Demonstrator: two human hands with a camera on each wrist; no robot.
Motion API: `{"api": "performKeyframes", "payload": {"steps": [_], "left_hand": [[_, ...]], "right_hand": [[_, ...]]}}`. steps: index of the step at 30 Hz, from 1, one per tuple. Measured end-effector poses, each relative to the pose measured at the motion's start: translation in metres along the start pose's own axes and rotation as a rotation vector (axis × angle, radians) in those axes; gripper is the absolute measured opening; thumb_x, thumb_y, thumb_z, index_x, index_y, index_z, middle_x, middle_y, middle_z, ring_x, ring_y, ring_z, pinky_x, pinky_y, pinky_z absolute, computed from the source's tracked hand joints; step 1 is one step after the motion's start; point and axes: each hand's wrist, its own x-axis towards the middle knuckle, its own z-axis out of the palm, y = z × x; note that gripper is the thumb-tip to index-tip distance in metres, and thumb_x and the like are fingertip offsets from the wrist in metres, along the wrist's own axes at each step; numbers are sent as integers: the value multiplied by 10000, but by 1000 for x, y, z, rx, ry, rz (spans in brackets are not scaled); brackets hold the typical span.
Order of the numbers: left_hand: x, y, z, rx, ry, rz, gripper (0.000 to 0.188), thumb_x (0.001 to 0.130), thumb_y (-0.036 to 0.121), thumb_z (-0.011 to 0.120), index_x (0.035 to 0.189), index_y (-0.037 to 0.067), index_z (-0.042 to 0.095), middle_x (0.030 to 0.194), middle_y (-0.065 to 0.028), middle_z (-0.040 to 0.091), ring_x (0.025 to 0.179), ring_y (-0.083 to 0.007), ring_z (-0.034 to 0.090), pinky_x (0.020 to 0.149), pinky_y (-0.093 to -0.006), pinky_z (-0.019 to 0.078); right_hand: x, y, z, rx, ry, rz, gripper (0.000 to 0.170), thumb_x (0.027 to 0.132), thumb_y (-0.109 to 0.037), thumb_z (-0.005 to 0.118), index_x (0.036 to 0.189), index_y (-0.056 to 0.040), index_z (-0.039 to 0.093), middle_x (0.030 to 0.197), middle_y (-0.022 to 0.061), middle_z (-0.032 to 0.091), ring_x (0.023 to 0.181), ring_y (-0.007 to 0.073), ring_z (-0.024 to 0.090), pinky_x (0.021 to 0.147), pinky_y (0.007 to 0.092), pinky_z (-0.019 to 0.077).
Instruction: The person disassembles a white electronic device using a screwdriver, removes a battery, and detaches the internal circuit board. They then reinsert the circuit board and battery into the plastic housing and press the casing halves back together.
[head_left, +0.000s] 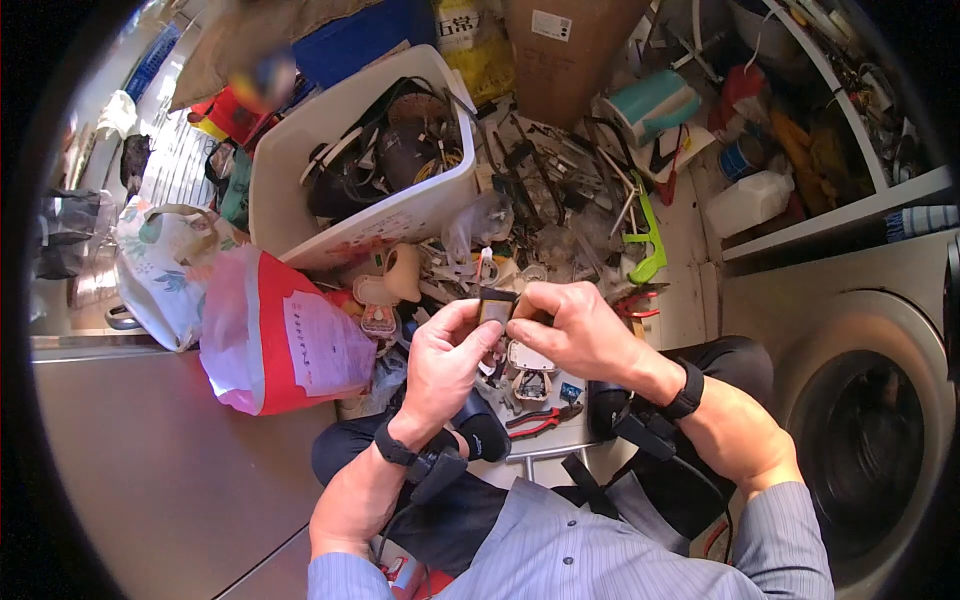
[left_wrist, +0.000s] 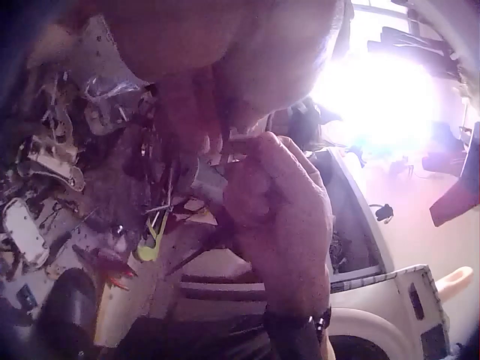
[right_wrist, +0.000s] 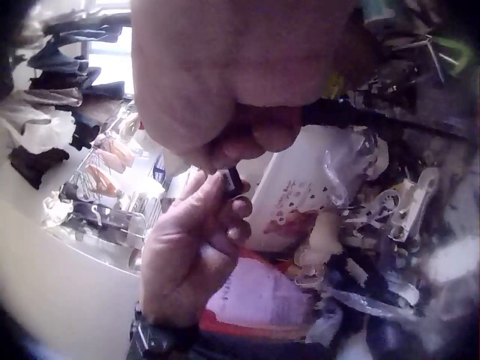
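Head view: dark-edged piece (head_left: 495, 309) in left hand (head_left: 443, 358)

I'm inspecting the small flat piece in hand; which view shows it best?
The head view: pinched by the left hand, the flat piece shows its pale face and dark edge. The right wrist view shows only a small part; in the left wrist view, most or all is hidden.

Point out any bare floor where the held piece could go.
The dark flat piece could probably fit on the pale floor strip between the lime-green frame and the washing machine. It's crowded beside the white tub, with loose parts, and down to the red-handled pliers.
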Motion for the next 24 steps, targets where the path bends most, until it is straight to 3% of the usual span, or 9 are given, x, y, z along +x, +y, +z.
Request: {"api": "performKeyframes", "payload": {"steps": [7, 9, 10, 11, 13, 18, 20, 22, 24], "left_hand": [[1, -4, 2, 14, -57, -33, 266, 1028, 49, 637, 1284, -7, 685, 1043, -84, 755, 862, -120, 694, 753, -276, 583], [1, -7, 4, 605, 107, 401, 284, 956, 1, 695, 1239, 1, 707, 1097, -144, 762, 901, -186, 734, 796, -307, 602], [1, -7, 6, 605, 107, 401, 284, 956, 1, 695, 1239, 1, 707, 1097, -144, 762, 901, -186, 734, 796, -307, 602], [2, -7, 8, 745, 132, 581, 301, 917, -13, 723, 1218, 5, 715, 1121, -162, 755, 921, -210, 743, 815, -320, 606], [2, -5, 12, 888, 158, 785, 339, 868, -42, 769, 1197, 19, 717, 1154, -165, 745, 936, -248, 754, 815, -341, 618], [-2, -4, 12, 534, 149, 556, 350, 929, -47, 737, 1265, 4, 656, 1208, -134, 703, 1029, -183, 710, 863, -297, 605], [-5, -4, 9, 255, 98, 240, 351, 944, -35, 742, 1275, -1, 629, 1190, -110, 703, 975, -135, 694, 819, -280, 601], [-4, 10, 20, 128, 159, 283, 317, 970, 14, 735, 1267, -5, 625, 1091, -94, 732, 875, -117, 697, 746, -274, 597], [-2, 19, 14, -5, 73, 33, 290, 995, 76, 723, 1259, -7, 635, 995, -70, 746, 802, -125, 707, 691, -273, 592]], "right_hand": [[-6, -9, 0, -2, 56, 21, 249, 943, -229, 787, 944, 9, 713, 741, 107, 698, 661, 134, 648, 604, 328, 518], [-6, -15, -2, 5, 69, 78, 283, 942, -252, 781, 967, 21, 711, 758, 133, 712, 682, 180, 686, 634, 347, 545], [-6, -16, -2, 12, 83, 138, 320, 941, -276, 774, 991, 34, 709, 776, 159, 725, 704, 226, 725, 665, 366, 573], [-6, -14, -3, 12, 85, 138, 320, 941, -276, 774, 991, 34, 709, 776, 159, 725, 704, 226, 725, 665, 366, 573], [-6, -7, -4, 135, 78, 194, 280, 961, -233, 749, 1028, 37, 712, 773, 129, 727, 722, 151, 703, 655, 329, 561], [-3, -6, -17, 534, -5, 369, 214, 977, -160, 692, 1065, 36, 699, 823, 39, 721, 701, 73, 634, 607, 262, 504], [-3, -2, -18, 693, -61, 455, 233, 982, -157, 687, 1122, 29, 683, 828, 38, 719, 661, 51, 588, 565, 237, 454], [-4, -2, -19, 718, -92, 467, 254, 983, -167, 693, 1150, 22, 673, 821, 33, 714, 645, 42, 562, 554, 228, 433], [-4, -2, -18, 743, -122, 482, 277, 983, -177, 699, 1178, 16, 664, 814, 28, 709, 628, 33, 536, 543, 219, 413]]}}
